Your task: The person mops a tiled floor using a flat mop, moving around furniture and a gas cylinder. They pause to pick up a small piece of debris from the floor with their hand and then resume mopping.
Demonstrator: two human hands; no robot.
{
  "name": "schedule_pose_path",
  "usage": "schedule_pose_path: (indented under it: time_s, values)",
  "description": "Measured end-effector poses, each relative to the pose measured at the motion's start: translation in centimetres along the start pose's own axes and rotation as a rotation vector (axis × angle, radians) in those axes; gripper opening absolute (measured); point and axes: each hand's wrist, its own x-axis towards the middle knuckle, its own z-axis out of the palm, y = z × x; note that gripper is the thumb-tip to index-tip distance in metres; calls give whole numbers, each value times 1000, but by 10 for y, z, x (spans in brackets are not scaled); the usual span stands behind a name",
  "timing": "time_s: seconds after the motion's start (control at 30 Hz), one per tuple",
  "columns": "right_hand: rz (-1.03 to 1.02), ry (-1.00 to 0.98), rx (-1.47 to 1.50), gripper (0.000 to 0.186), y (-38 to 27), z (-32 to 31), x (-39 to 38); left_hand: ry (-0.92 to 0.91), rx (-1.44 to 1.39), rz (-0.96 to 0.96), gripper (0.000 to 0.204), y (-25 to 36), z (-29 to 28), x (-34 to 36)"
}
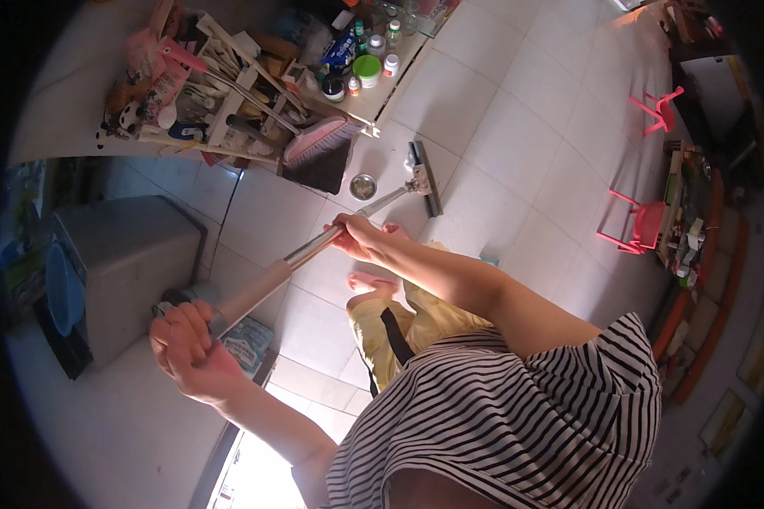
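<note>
Striped shirt point(484, 407) up near; left hand point(188, 349) clasps the mop point(306, 248) by its top end, right hand point(356, 237) grips it farther along, mop head point(429, 180) right of a metal bowl point(353, 182)!

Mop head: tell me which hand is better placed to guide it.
Probably the right hand: it grips the pole nearer the mop head, while the left hand holds near the opposite end.
</note>
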Motion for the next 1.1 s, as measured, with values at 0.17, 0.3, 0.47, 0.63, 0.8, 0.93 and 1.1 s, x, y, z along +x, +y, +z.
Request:
schedule_pose_path:
  time_s: [0.17,0.3,0.47,0.63,0.8,0.93,1.1]
  values:
    - [-69,-123,158,9,-33,32,11,-204,27,107,23,3,34,50]
    - [-103,-155,263,7,-52,50,-21,-442,-2,193,22,7,53,64]
    - [-67,-218,124,12,-51,58,-79,-1225,-391,131,17,40,62,91]
    - [126,-323,-4,16,-29,40,-97,-1461,-385,69,10,38,22,76]
    - [277,-350,-3,12,-2,9,-94,-1199,-145,-19,9,-31,6,16]
    - [280,-229,-103,12,-1,-19,-105,-923,-33,-64,8,-111,4,-40]
    - [446,-226,-192,14,37,-28,-126,-643,178,-110,7,-117,-15,-89]
